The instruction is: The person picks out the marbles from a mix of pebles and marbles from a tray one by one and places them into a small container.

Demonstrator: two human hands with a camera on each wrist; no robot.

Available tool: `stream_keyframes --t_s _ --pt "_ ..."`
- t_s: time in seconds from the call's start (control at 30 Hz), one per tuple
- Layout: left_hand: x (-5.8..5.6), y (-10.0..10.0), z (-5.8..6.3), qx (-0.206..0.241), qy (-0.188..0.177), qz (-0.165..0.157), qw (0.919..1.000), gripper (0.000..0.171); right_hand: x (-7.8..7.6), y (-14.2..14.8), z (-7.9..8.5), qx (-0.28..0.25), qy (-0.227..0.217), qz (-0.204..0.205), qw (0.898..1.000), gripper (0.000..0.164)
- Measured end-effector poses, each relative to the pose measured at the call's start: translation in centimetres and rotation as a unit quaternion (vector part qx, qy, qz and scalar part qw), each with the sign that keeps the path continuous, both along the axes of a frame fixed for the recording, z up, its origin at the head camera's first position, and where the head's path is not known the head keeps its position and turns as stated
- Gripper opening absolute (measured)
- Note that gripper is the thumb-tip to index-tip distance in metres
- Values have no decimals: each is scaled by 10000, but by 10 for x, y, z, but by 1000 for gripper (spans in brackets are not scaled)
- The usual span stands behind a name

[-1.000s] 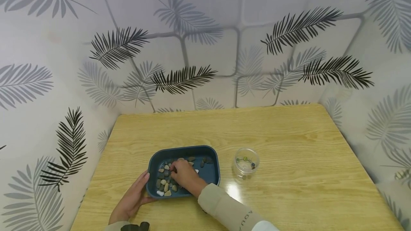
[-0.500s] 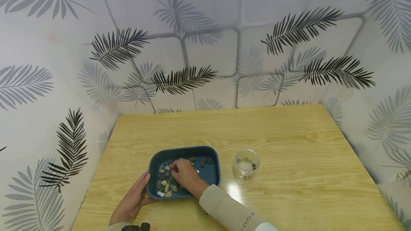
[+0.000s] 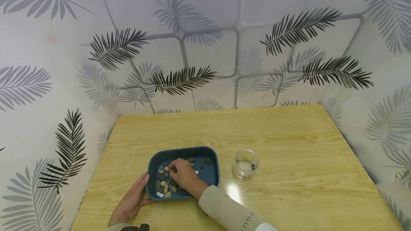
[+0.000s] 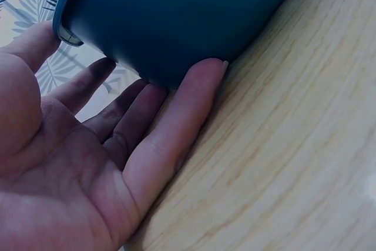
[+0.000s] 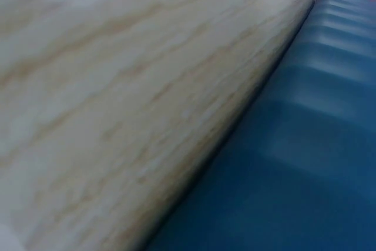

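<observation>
A dark blue rectangular bin (image 3: 208, 179) holds several small stones (image 3: 166, 188) in grey, tan and white, mostly at its left end. My left hand (image 3: 130, 200) rests against the bin's left front corner. In the left wrist view, that hand's extended fingers (image 4: 194, 104) touch the outer wall low down, near the tabletop. My right hand (image 3: 184, 174) reaches over the front rim into the bin. Its fingers are bent down among the stones, and whether they pinch one is hidden. In the right wrist view only the bin's outer side (image 5: 294, 145) and the tabletop show beneath it.
To the right of the bin stands a clear round cup (image 3: 245, 165) with small coloured bits showing in it. Everything is on a light wooden table (image 3: 289, 145), with a leaf-patterned wall (image 3: 205, 56) behind and on both sides.
Almost nothing differs. The right hand stays over the same stones with only a slight shift of the fingers, and the left hand and bin keep their places.
</observation>
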State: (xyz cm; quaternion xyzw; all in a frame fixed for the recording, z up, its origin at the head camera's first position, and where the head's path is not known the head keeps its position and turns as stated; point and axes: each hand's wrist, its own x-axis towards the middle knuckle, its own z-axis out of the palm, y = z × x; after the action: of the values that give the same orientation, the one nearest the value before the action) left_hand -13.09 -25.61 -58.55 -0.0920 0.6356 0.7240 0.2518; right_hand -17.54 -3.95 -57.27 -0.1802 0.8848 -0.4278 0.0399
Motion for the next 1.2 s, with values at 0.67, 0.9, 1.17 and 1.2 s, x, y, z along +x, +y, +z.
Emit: stream_keyframes --t_s 0.67,0.9,1.17,1.2 --pt "-1 -2 -2 104 9 -50 9999 62 12 10 27 -1027 229 239 9942 13" --pt "-1 0 -3 166 37 13 9999 60 20 32 47 -1229 246 190 9919 11" --pt "0 0 -4 135 -21 143 9998 60 23 72 59 -1336 511 -97 9897 13" --pt "0 -1 -4 129 -30 146 9998 60 23 77 60 -1334 600 -156 9891 13"
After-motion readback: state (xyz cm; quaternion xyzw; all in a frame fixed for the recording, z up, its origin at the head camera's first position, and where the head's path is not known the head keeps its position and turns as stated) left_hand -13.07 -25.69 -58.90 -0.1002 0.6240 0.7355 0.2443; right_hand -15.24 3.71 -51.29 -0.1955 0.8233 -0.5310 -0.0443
